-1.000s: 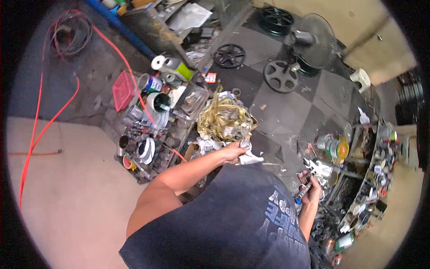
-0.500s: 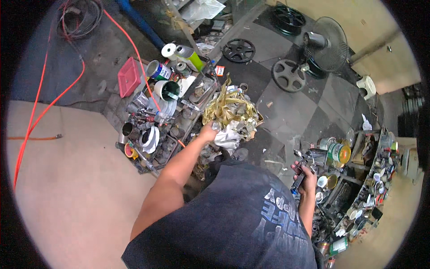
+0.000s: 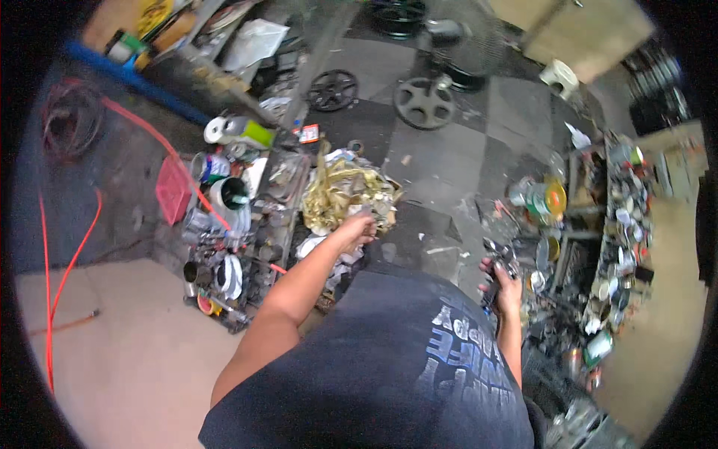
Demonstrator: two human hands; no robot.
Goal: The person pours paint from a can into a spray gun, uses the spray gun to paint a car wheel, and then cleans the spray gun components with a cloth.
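Observation:
My left hand reaches over a heap of crumpled yellowish plastic sheeting on the floor, its fingers loosely bent and a little blurred. Nothing clear shows in its grasp. White crumpled material lies beside and under my left wrist. On the right, my right hand is closed around a metal spray gun, held low beside my body near the cluttered shelf. The fingers cover part of its handle.
Left of the heap, a low bench holds cans, a pink basket and a dark-lined cup. A red hose crosses there. Wheel covers and a standing fan are ahead. Paint cans crowd the right-hand shelf.
The view has turned and shifted, so the surroundings sit farther left. My left hand has come away from the white material and moved right across the heap. My right hand keeps the spray gun.

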